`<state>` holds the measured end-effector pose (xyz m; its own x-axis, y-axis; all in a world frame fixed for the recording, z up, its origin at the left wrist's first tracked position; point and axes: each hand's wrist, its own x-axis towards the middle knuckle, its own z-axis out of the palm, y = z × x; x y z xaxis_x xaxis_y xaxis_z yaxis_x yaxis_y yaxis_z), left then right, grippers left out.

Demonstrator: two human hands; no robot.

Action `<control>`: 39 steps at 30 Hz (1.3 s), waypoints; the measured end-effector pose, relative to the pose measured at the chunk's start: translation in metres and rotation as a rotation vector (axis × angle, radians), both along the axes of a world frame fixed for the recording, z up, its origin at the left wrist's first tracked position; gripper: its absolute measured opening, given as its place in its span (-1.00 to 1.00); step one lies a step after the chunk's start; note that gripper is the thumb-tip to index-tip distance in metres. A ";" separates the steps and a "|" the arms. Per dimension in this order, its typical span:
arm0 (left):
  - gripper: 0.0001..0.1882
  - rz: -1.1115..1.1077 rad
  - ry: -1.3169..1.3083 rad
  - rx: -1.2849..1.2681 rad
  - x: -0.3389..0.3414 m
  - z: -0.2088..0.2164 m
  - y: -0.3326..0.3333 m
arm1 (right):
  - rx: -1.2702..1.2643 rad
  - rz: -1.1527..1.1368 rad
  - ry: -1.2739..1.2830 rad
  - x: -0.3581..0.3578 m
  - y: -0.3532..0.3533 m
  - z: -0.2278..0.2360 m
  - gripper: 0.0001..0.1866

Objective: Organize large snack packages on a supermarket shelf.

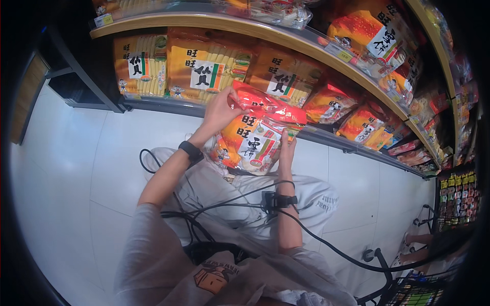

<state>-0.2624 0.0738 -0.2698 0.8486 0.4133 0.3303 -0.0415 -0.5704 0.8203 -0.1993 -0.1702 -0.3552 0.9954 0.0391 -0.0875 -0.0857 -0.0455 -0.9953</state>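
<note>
A red and orange bag of rice crackers [245, 140] is held up in front of the lower shelf, above my bent legs. My left hand [220, 109] pinches its red top edge near the upper left corner. On the other side, my right hand [287, 145] grips the bag's right edge, thumb on the front and the other fingers mostly hidden behind it. Just beyond the bag, large yellow-orange snack packs [204, 69] stand in a row on the lower shelf. Smaller red and orange bags [332, 104] sit to their right.
A wooden-edged upper shelf [214, 21] curves above, carrying more snack bags [370, 38]. Black cables [224, 205] cross my lap and forearms. At the lower right are a black wire basket [416, 289] and another person's legs [418, 250]. Pale floor tiles [117, 168] lie around me.
</note>
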 end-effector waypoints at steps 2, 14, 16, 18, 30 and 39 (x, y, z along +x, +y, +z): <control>-0.53 0.033 -0.033 -0.069 0.009 -0.002 0.006 | -0.004 0.013 0.020 0.002 0.004 0.006 -0.18; -0.04 -0.389 0.334 -0.344 0.003 -0.052 0.014 | -0.003 0.021 0.077 0.006 0.004 -0.002 -0.16; 0.10 -0.449 0.278 -0.285 0.008 -0.068 0.021 | -0.010 0.018 0.103 0.008 0.001 -0.008 -0.18; 0.16 -0.469 0.276 -0.305 0.007 -0.074 0.024 | 0.037 0.026 0.084 0.003 0.001 -0.009 -0.20; -0.21 -0.450 -0.050 -0.384 -0.014 0.003 0.006 | 0.276 0.071 -0.341 -0.021 -0.018 0.058 -0.26; -0.52 -0.417 -0.071 -1.425 -0.021 0.005 0.008 | -0.390 0.578 -0.449 -0.050 -0.017 0.151 0.05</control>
<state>-0.2832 0.0819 -0.2647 0.9841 0.1536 -0.0892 -0.0584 0.7542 0.6541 -0.2497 -0.1875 -0.2042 0.7710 0.6044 0.2004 0.4589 -0.3092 -0.8329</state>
